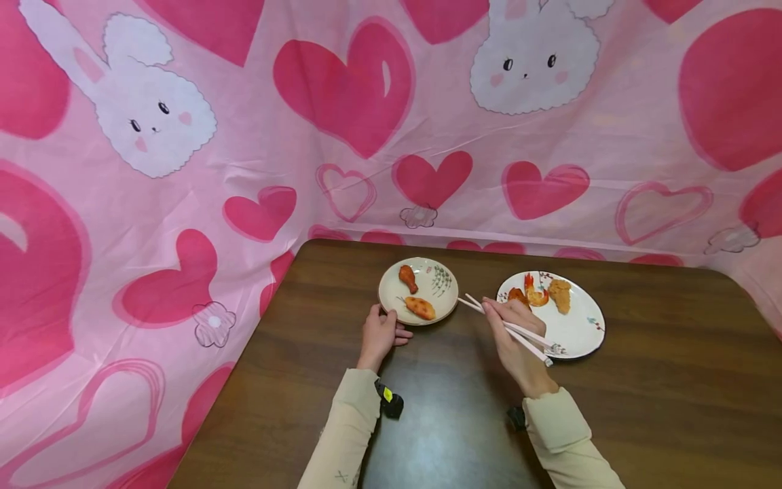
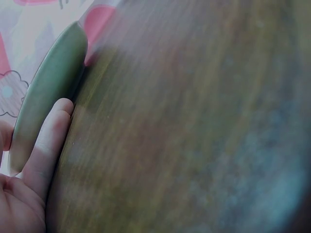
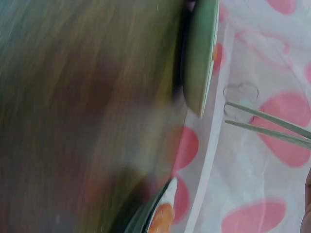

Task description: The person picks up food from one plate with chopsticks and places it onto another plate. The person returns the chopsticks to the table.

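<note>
My left hand (image 1: 380, 336) pinches the near-left rim of a small round plate (image 1: 444, 280), thumb at the rim and a finger along its outer side. In the left wrist view that plate (image 2: 51, 73) shows edge-on. It bears a brown drumstick (image 1: 408, 278) and a golden-brown piece that looks like a chicken wing (image 1: 420, 308). A pair of pale chopsticks (image 1: 530, 340) is gripped in my right hand (image 1: 516, 339); their tips, slightly apart with nothing between them, point at the round plate's right rim. In the right wrist view the chopsticks (image 3: 272, 127) hang above table level.
An oval white plate (image 1: 583, 333) lies to the right, partly behind my right hand. On it are a shrimp (image 1: 536, 296), a fried breaded piece (image 1: 559, 295) and a reddish-brown piece (image 1: 518, 296). The brown wooden table (image 1: 452, 421) ends at a pink heart-patterned cloth (image 1: 440, 129).
</note>
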Demonstrator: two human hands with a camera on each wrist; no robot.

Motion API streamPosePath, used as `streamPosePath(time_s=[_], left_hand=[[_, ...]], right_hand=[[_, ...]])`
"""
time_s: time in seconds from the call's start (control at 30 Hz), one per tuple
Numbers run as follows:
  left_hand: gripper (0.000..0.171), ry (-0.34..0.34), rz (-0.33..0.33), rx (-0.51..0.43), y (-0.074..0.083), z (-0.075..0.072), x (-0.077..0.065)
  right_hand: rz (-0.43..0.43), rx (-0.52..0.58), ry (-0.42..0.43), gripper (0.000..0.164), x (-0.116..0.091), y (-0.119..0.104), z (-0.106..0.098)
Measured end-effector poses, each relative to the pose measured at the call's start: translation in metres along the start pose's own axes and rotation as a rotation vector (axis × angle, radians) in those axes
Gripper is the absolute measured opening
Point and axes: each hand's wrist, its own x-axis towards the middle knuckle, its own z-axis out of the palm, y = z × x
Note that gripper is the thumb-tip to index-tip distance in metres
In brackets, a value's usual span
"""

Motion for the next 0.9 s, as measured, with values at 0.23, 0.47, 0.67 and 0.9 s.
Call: streamPosePath(time_s=[0.23,0.47,0.67,0.9], left_hand=[[0.046,-0.004,-0.001,0.007,-0.001,0.002,0.001],[0.045,-0.004,0.001,0.005,-0.004,0.003,0.002],[0.044,-0.001,0.010,0.006,-0.005,0.002,0.003],[0.045,0.005,0.014,0.013,-0.004,0.000,0.003]], right_hand=[[-0.046,0.097,-0.087,0.016,-0.008,-0.010,0.022],[-0.091,0.139,-0.177,0.018,-0.012,-0.016,0.038],[-0.076,0.153,-0.221,0.017,-0.012,-0.015,0.048],[-0.064,0.116,-0.258,0.015,-0.012,-0.009,0.055]])
